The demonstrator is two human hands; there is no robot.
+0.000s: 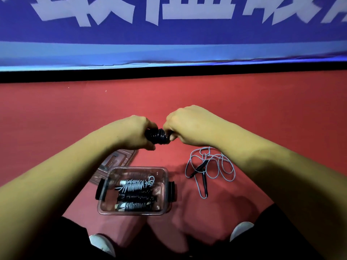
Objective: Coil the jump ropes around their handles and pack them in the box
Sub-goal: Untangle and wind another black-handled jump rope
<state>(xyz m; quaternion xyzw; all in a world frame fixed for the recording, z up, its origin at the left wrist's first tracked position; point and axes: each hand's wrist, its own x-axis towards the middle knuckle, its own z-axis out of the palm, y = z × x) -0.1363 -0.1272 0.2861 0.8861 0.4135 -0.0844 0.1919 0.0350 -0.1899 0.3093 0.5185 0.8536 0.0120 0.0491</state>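
While my left grip point(134, 133) clasps the wound black rope point(158, 137) and right grip point(187, 125) pinches its end, tucking looks next.

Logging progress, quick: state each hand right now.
Left hand: closed, gripping the coiled black jump rope.
Right hand: closed, holding that rope's other end.

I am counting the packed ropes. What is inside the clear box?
Three coiled jump ropes lie side by side in the clear box. Whether anything lies under them cannot be seen.
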